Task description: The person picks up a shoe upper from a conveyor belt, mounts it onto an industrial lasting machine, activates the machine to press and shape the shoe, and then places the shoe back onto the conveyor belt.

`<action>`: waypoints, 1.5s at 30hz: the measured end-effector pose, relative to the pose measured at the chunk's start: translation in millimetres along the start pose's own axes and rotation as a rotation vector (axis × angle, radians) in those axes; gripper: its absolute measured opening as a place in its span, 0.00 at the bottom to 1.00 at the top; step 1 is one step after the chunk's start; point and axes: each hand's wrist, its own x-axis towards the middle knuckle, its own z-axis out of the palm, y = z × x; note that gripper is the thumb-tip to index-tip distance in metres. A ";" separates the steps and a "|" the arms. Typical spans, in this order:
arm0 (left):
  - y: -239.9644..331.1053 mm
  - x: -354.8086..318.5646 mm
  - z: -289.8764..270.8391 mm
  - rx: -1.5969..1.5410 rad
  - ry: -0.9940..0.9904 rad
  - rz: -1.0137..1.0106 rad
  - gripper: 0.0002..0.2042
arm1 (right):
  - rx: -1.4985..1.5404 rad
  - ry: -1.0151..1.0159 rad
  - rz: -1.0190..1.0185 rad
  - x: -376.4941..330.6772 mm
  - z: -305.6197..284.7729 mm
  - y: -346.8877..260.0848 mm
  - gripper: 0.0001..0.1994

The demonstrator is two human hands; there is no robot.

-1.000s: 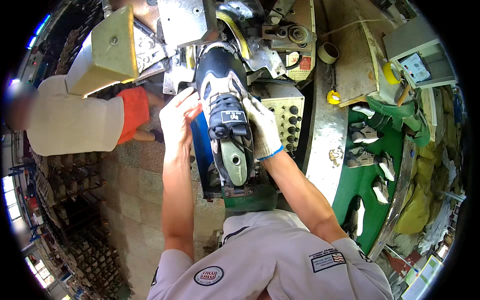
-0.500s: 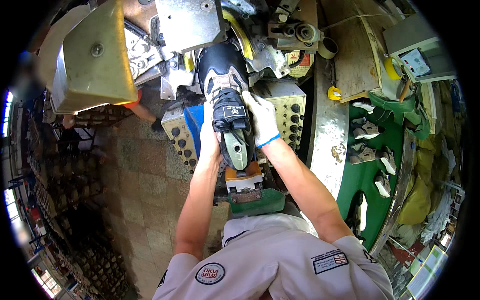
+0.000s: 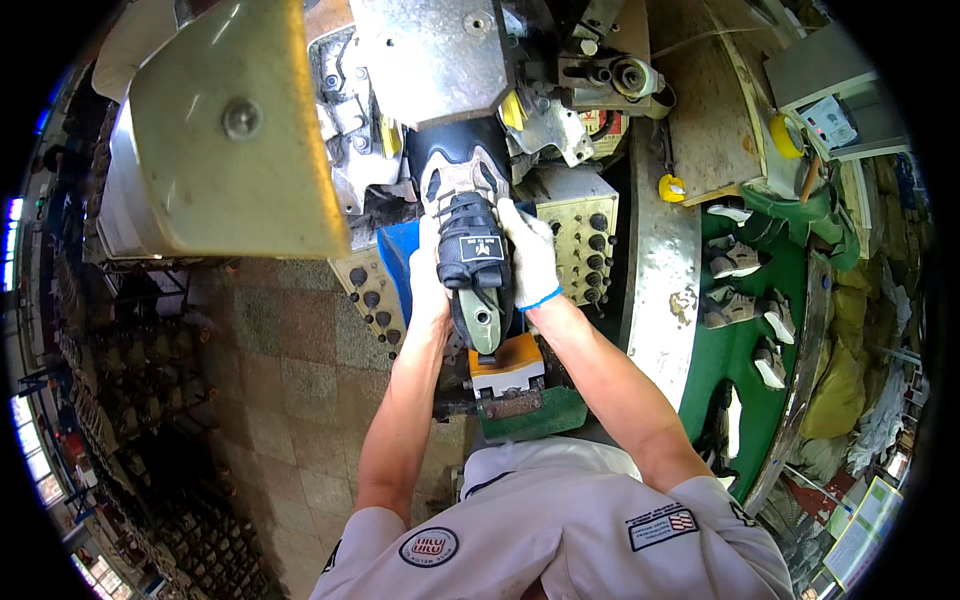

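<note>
A grey and black lace-up shoe upper (image 3: 470,185) is stretched over a green last (image 3: 482,325), its heel toward me. The toe is tucked under a metal block (image 3: 432,55) of the machine, which hides its tip. My left hand (image 3: 428,282) wraps the shoe's left side, fingers mostly hidden. My right hand (image 3: 530,255), in a white glove with a blue cuff, presses on its right side. Just below the heel is an orange-topped support (image 3: 507,362) above a green part (image 3: 530,412).
A large yellowish cover (image 3: 230,130) fills the upper left. Knobbed control boxes (image 3: 582,235) flank the shoe. To the right, several shoes lie on a green surface (image 3: 745,320) behind a metal ledge (image 3: 662,300). Racks of shoes (image 3: 150,380) line the left.
My view has shifted, so the cover looms larger. The shoe sits deeper under the metal block. Both hands keep their hold. The other person's orange-edged arm at left is out of sight.
</note>
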 end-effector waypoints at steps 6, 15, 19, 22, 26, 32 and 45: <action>0.8 7.6 -9.6 0.306 0.065 0.091 0.27 | -0.049 0.082 -0.063 11.7 1.2 11.5 0.14; 4.2 2.9 -7.1 0.396 0.098 0.189 0.25 | -0.140 0.122 -0.091 2.8 15.6 -2.3 0.16; 5.8 -2.8 -6.5 0.394 0.111 0.166 0.25 | -0.110 0.160 -0.121 6.5 8.3 4.7 0.14; -21.6 -33.4 -50.3 0.849 0.135 0.288 0.27 | -0.324 0.146 -0.134 -6.8 -63.8 -0.5 0.23; -145.5 -137.4 -177.1 1.765 0.064 0.288 0.46 | 0.075 0.011 -0.080 -92.8 -162.4 -39.9 0.28; -150.6 -131.5 -188.4 1.808 0.039 0.408 0.43 | -0.318 0.393 -0.020 -161.2 -199.0 -71.0 0.25; 33.2 -290.7 -76.8 0.485 0.437 0.008 0.22 | -0.157 -0.072 0.018 -187.6 -88.8 -85.7 0.28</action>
